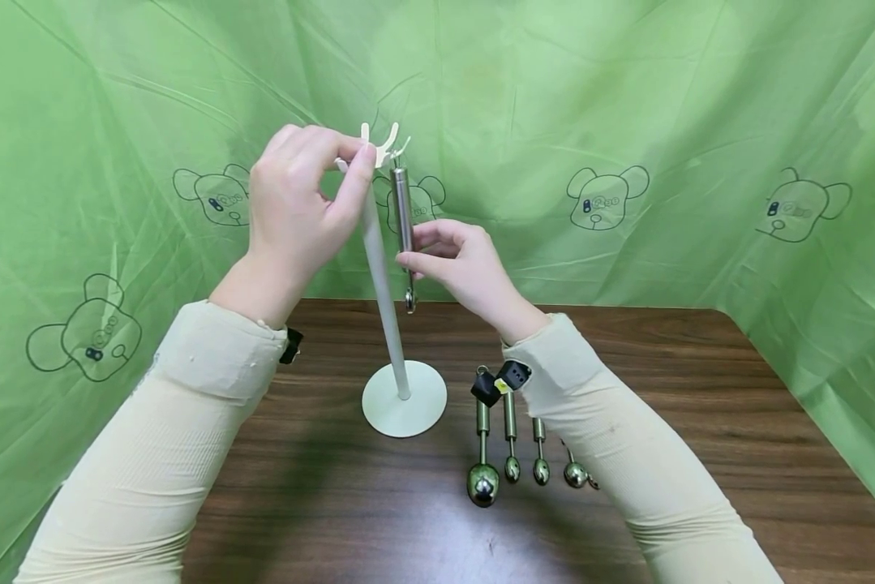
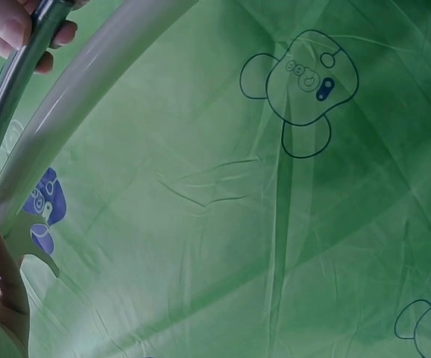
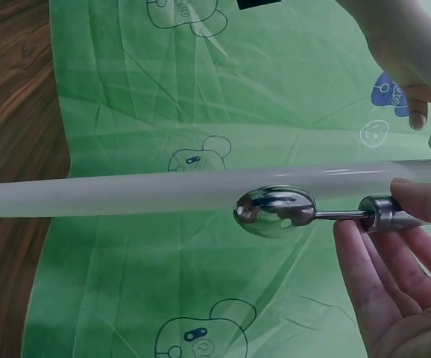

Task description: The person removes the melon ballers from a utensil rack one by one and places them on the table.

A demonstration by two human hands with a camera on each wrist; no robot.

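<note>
A pale stand [image 1: 384, 300] rises from a round base, with a ring of curved hooks [image 1: 388, 152] at its top. My left hand [image 1: 302, 191] pinches this hook top between thumb and fingers. My right hand [image 1: 469, 264] grips the lower handle of a steel melon baller [image 1: 402, 207]. It hangs upright just right of the pole, its looped end up against a hook; whether the loop is over the hook I cannot tell. In the right wrist view its shiny oval scoop [image 3: 275, 212] lies beside the pole, past the fingertips.
Several more metal scoops [image 1: 484, 485] lie in a row on the brown wooden table [image 1: 306, 503], partly under my right forearm. The stand's base [image 1: 404, 422] is left of them. Green cloth [image 1: 510, 105] with bear drawings encloses the back and sides.
</note>
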